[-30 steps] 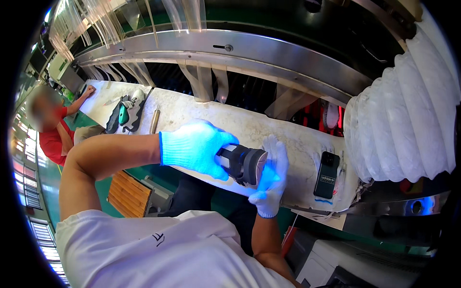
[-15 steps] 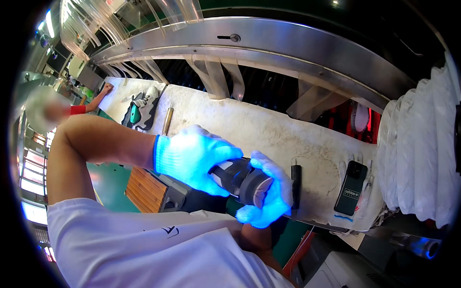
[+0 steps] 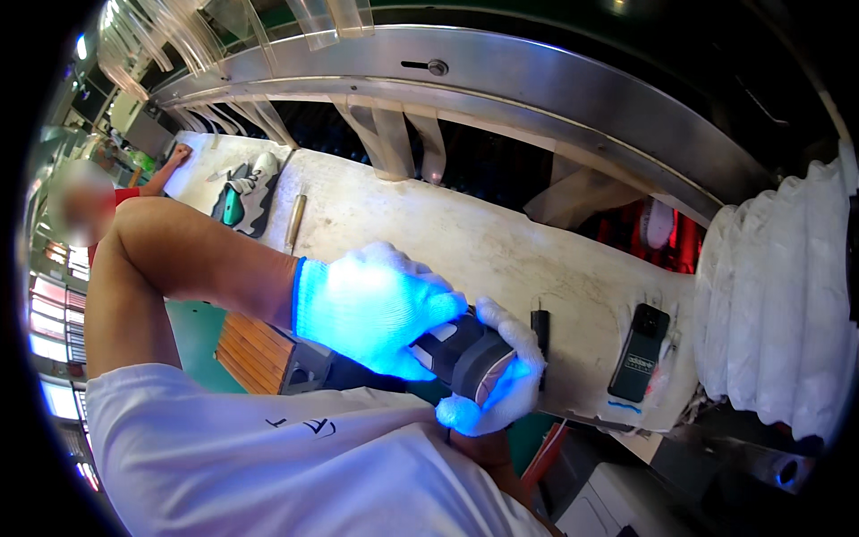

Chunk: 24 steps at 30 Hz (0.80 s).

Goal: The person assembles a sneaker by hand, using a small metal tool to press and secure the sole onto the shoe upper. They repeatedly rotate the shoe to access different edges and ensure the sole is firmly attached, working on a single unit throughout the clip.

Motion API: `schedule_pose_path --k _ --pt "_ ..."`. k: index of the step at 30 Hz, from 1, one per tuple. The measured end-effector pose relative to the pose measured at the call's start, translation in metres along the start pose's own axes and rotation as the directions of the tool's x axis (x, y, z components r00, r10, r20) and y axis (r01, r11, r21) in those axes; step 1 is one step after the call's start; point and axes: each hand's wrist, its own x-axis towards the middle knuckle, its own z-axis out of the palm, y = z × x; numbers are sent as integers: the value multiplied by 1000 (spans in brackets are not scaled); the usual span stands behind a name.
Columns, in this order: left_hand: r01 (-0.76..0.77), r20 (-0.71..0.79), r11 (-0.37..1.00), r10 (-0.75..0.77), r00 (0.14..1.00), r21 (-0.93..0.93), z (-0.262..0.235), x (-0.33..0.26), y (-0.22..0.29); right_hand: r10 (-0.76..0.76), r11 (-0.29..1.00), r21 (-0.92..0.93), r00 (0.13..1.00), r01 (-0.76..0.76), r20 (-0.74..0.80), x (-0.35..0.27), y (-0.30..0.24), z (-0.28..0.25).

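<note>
A dark grey and black shoe (image 3: 461, 358) is held between my two hands, in front of my shirt at the near edge of the bench. My left hand (image 3: 380, 309), in a white knit glove lit bright blue, closes over the shoe's left part and hides much of it. Round its right end wraps my right hand (image 3: 517, 371), also gloved, with the fingers curled about it. A black-handled tool (image 3: 540, 333) lies on the bench just beyond my right hand. Farther left rests a tool with a wooden-looking handle (image 3: 296, 222).
The pale worktop (image 3: 358, 201) runs beneath a metal machine frame (image 3: 537, 80) hung with clear plastic strips. A grey-and-white shoe (image 3: 259, 192) sits at the far left, near a co-worker's hand (image 3: 181, 154). To the right are a dark phone (image 3: 639, 353) and a white ribbed duct (image 3: 765, 295).
The view has shifted slightly, so the bench and its things appear farther left. Both hands keep their hold on the shoe, which shows a little lower and farther right.
</note>
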Motion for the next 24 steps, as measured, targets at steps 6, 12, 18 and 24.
schedule_pose_path --k 6,12,18,24 --pt "5 33 998 -7 999 62 -4 14 9 132 974 -151 961 -171 -243 0 -22 17" --pt "-36 113 999 33 993 29 -5 30 9 333 943 81 892 -324 -305 4 -40 14" --pt "-121 134 977 98 986 175 -11 38 20 252 950 -66 877 -304 -410 -5 -39 16" --pt "-204 -60 975 209 976 82 13 19 17 12 785 -613 992 -86 -124 -11 -45 -14"
